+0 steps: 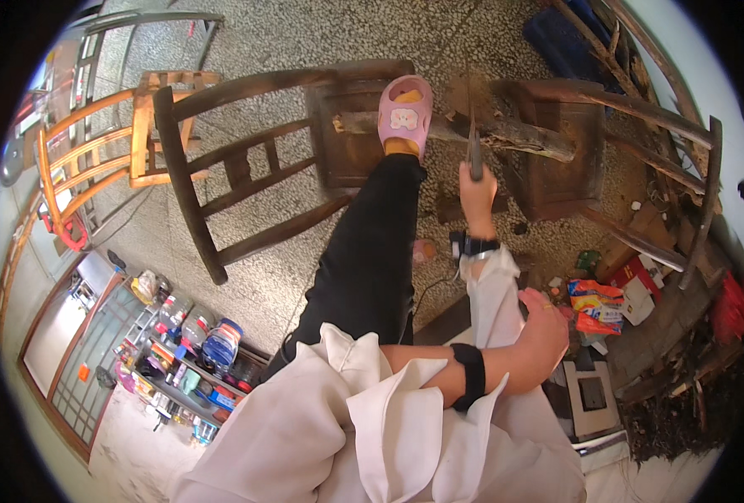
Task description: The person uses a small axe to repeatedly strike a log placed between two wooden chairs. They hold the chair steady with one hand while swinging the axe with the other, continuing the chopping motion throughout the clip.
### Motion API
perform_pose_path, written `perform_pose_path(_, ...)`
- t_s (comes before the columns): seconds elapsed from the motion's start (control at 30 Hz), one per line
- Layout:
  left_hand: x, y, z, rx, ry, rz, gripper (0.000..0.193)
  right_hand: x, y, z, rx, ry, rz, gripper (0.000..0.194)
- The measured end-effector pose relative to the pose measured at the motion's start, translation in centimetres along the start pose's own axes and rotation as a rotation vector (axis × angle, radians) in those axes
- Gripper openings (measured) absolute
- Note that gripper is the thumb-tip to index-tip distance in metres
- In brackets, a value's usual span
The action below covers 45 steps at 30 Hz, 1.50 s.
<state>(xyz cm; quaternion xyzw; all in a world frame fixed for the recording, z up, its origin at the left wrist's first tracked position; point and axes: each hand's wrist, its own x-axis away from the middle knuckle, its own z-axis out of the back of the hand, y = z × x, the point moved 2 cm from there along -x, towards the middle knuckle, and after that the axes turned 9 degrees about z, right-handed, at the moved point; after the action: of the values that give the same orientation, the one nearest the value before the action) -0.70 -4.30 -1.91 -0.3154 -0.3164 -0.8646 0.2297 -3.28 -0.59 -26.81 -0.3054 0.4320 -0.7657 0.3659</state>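
Observation:
My right hand (pixel 478 188) grips the handle of a handsaw (pixel 472 119), whose thin blade lies across a rough wooden log (pixel 510 137). The log spans the seats of two dark wooden chairs, one on the left (pixel 347 148) and one on the right (pixel 564 157). My foot, in a pink clog (pixel 405 119), presses on the log to the left of the saw. Crossing in front of my body, my left arm brings my left hand (pixel 539 333) beside my right forearm. What that hand touches or holds is partly hidden.
Brown sawdust (pixel 469 91) covers the speckled floor beyond the saw. A lighter wooden chair (pixel 142 135) stands at left, above a shelf (pixel 189 383) of bottles and household goods. At right are branches (pixel 680 82), an orange detergent bag (pixel 596 308) and a red plastic bag (pixel 730 311).

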Motion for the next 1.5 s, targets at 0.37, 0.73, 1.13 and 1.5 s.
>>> perform_pose_path(0.37, 0.5, 0.2, 0.4, 0.023, 0.022, 0.0, 0.05, 12.1, -6.8, 3.9, -0.168, 0.074, -0.374, 0.02)
perform_pose_path(0.73, -0.1, 0.4, 0.4, 0.043, 0.013, -0.007, 0.048, -2.6, 1.2, -1.0, 0.068, -0.045, -0.174, 0.028)
perform_pose_path(1.13, -0.8, 0.7, 1.2, 0.038, 0.081, 0.034, 0.048, 14.7, -7.4, 6.9, 0.108, -0.064, -0.301, 0.02)
perform_pose_path(1.5, 0.3, 0.6, -0.5, 0.005, 0.018, -0.019, 0.049, 2.0, -0.6, 0.3, 0.016, 0.004, -0.152, 0.028)
